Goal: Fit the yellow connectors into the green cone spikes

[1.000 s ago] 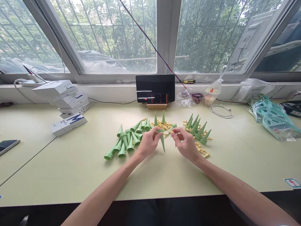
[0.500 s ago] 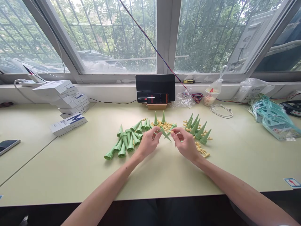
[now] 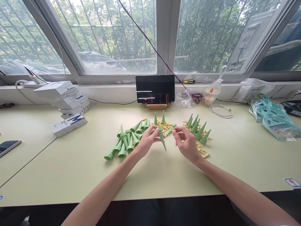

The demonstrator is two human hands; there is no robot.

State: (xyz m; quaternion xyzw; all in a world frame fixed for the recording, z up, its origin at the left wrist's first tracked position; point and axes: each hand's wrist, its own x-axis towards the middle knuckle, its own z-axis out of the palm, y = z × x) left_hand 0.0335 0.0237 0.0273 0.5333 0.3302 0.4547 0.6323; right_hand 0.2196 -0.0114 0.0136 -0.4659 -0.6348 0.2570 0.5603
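Observation:
My left hand (image 3: 146, 141) pinches the wide end of a green plastic cone (image 3: 162, 138), whose tip points down and slightly right. My right hand (image 3: 187, 142) is closed in a pinch on a small yellow peg (image 3: 176, 132) just right of the cone's top. Left of my hands lies a heap of loose green cones (image 3: 124, 141). Behind my hands lies a scatter of yellow pegs (image 3: 164, 125) with two cones standing among them. To the right stands a group of upright green cones (image 3: 198, 128) with yellow pegs around it.
A black tablet (image 3: 155, 88) with a phone (image 3: 157, 98) leans at the window sill. White boxes (image 3: 66, 100) are stacked at back left, and a phone (image 3: 8, 146) lies at far left. Teal plastic parts (image 3: 272, 117), a white cable (image 3: 221, 110) and bags lie at back right.
The cone in my left hand swung from pointing down, out to the right, and back to pointing down. My right hand rose slightly with the yellow peg toward the cone's top.

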